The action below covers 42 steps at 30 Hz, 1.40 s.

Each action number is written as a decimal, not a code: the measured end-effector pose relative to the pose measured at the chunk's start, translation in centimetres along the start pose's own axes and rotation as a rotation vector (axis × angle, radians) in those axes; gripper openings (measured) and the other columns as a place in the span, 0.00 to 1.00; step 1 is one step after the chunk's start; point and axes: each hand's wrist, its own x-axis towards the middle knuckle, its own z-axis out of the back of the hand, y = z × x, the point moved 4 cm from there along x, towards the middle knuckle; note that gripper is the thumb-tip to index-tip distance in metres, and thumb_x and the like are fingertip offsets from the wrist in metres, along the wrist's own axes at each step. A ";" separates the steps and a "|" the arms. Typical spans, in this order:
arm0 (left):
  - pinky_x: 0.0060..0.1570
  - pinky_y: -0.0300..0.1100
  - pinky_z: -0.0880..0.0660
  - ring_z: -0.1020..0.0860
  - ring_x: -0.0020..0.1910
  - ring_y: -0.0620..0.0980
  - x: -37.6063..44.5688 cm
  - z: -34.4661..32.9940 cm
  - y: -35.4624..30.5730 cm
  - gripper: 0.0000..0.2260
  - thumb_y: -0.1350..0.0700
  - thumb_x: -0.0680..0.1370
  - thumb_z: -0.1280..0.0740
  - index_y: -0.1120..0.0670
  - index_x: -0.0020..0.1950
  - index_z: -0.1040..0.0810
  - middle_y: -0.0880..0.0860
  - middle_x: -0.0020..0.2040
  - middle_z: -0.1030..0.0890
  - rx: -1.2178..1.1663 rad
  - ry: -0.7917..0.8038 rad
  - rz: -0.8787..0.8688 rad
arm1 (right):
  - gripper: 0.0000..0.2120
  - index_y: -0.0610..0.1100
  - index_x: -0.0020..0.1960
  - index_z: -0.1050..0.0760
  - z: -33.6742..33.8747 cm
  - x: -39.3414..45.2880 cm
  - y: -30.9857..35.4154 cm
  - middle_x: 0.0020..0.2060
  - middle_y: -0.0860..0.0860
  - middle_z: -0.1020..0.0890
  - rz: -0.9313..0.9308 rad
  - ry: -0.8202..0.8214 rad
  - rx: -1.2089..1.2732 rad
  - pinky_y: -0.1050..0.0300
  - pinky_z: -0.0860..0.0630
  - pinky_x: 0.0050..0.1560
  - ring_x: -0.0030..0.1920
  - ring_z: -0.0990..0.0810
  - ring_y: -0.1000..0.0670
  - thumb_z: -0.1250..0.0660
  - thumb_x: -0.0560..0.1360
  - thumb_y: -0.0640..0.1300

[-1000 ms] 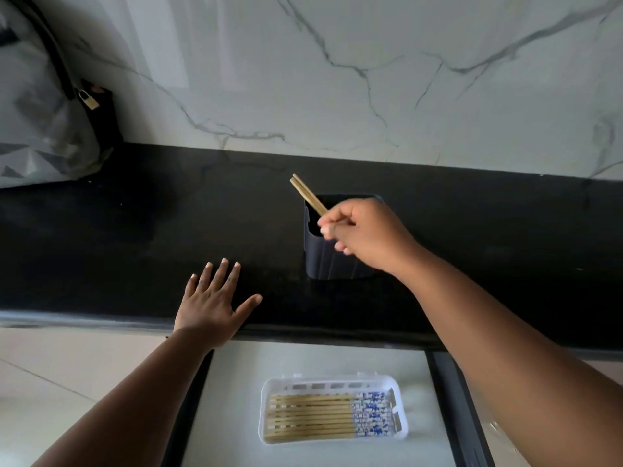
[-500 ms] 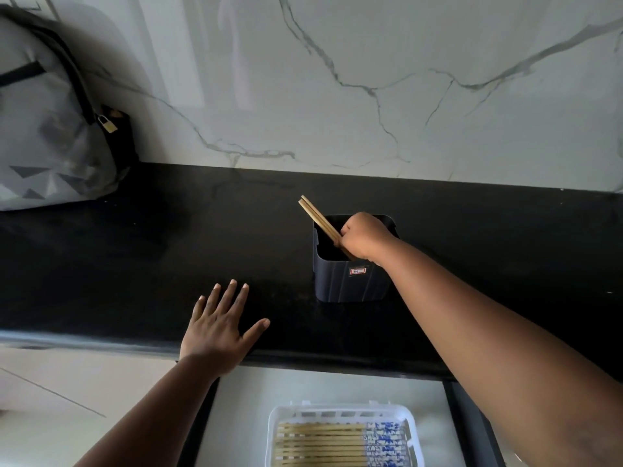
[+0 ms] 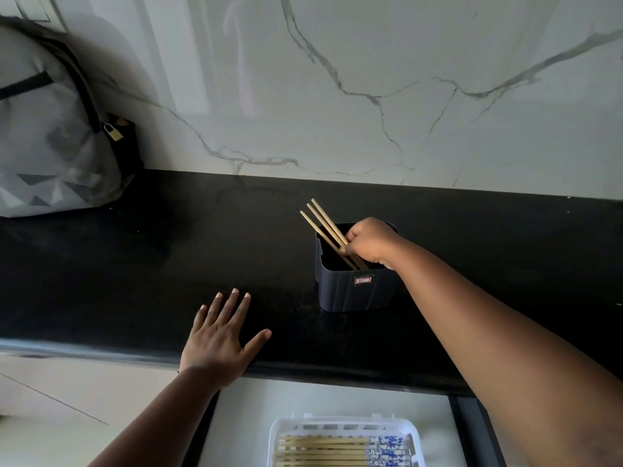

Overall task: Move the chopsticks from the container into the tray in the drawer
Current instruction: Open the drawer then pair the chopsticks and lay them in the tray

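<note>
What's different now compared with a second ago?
The right hand has closed around the chopsticks in the container; more of them stick out now, three ends instead of two. The left hand stays flat on the counter, and the tray looks unchanged.

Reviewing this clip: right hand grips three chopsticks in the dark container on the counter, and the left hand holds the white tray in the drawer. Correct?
Not quite. The left hand lies flat and open on the black counter, not on the white tray. The head view shows the right hand gripping the three chopsticks in the dark container.
</note>
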 end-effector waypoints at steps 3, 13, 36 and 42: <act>0.76 0.48 0.60 0.59 0.78 0.48 0.1 0.0 0.0 0.42 0.24 0.70 0.62 0.45 0.79 0.54 0.46 0.79 0.55 -0.002 0.003 0.004 | 0.11 0.38 0.48 0.19 1.1 -0.4 -0.2 0.45 0.40 0.15 0.023 -0.087 0.096 0.46 0.21 0.51 0.46 0.16 0.42 0.25 0.71 0.45; 0.76 0.50 0.61 0.61 0.78 0.50 0.4 -0.5 0.3 0.44 0.23 0.68 0.62 0.45 0.79 0.58 0.47 0.79 0.59 -0.031 0.135 0.042 | 0.05 0.43 0.46 0.19 9.3 -7.6 2.4 0.40 0.48 0.14 0.268 -0.318 0.773 0.59 0.18 0.39 0.41 0.14 0.49 0.25 0.71 0.39; 0.36 0.39 0.20 0.15 0.39 0.51 0.1 25.6 -17.4 0.06 0.60 0.73 0.26 0.60 0.48 0.18 0.57 0.40 0.15 -1.407 0.109 -0.148 | 0.10 0.40 0.48 0.17 5.2 -16.6 4.4 0.42 0.43 0.13 0.291 -0.014 0.874 0.47 0.17 0.48 0.45 0.14 0.42 0.23 0.68 0.40; 0.36 0.42 0.19 0.16 0.39 0.54 -0.4 26.1 -17.9 0.05 0.62 0.73 0.27 0.62 0.46 0.18 0.58 0.41 0.15 -1.517 0.090 -0.071 | 0.08 0.41 0.46 0.17 5.2 -17.2 4.3 0.40 0.44 0.13 0.313 -0.042 0.917 0.51 0.17 0.43 0.42 0.14 0.44 0.23 0.68 0.39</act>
